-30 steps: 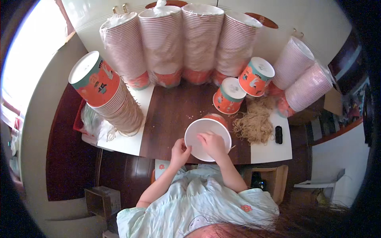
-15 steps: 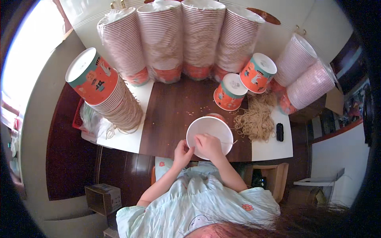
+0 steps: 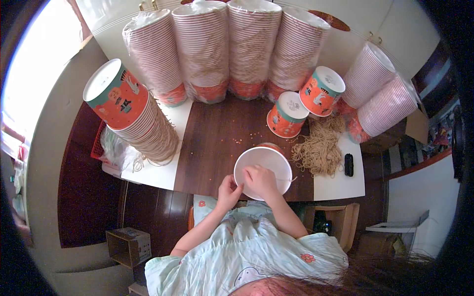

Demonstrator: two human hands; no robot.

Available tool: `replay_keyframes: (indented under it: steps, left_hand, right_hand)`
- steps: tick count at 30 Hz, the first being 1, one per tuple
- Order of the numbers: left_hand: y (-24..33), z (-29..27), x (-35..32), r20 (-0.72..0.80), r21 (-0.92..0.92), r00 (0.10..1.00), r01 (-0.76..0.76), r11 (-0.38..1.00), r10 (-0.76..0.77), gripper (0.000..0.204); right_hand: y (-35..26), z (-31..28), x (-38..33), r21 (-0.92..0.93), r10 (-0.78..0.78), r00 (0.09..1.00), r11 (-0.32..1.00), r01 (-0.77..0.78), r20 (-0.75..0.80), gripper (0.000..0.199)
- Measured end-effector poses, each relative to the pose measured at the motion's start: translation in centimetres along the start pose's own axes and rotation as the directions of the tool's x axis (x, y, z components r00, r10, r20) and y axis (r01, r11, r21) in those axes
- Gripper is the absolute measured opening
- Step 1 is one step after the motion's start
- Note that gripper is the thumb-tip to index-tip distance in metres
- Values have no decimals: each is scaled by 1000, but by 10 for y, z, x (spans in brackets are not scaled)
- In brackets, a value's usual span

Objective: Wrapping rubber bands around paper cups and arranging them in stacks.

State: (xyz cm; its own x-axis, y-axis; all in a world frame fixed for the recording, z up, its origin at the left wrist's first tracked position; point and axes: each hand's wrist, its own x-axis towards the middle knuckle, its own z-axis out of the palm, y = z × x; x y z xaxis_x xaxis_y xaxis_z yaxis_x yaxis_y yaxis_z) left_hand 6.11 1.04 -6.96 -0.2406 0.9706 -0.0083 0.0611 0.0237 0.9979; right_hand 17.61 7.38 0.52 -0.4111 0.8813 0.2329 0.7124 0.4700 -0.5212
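Note:
A white-lined paper bucket (image 3: 276, 165) lies tipped at the table's front edge, its mouth facing me. My right hand (image 3: 260, 182) is inside the mouth, fingers curled closed. A thin beige string (image 3: 291, 180) runs from beside that hand across the inside and out over the right rim; what my fingertips pinch is hidden. My left hand (image 3: 229, 192) is closed at the left rim, thumb and fingers pressed on the edge. To the right lies a loose heap of beige string (image 3: 318, 153). Two printed orange buckets, one nearer (image 3: 286, 116) and one farther (image 3: 322, 91), stand upside down behind it.
Tall wrapped bucket stacks (image 3: 201, 54) line the back, with more stacks (image 3: 387, 106) at the right. A leaning stack of strung buckets (image 3: 143, 123) stands at the left. A black object (image 3: 348, 165) lies near the right edge. Small crumbs dot the brown tabletop (image 3: 212, 133).
The whole view has shifted very slightly. Both hands stay at the bucket's mouth, and the string still trails over the right rim.

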Motion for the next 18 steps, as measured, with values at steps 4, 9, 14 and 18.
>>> replay_keyframes:
  steps: [4, 9, 14, 18]
  left_hand:
    - [1, 1, 0, -3, 7, 1000, -18, 1000, 18, 19]
    - [0, 1, -1, -9, 0, 1000, -17, 1000, 17, 17]
    - [1, 0, -1, 2, -4, 1000, 17, 1000, -17, 18]
    - [-6, 1, -1, -6, -19, 1000, -8, 1000, 8, 18]
  right_hand:
    - [0, 0, 1, -7, 24, 1000, 1000, -24, 3, 16]
    - [0, 1, 1, -9, 28, 1000, 1000, -28, 11, 16]
    - [-1, 0, 2, -9, 30, 999, 1000, -29, 28, 13]
    - [2, 3, 0, -17, 31, 998, 999, -30, 55, 12]
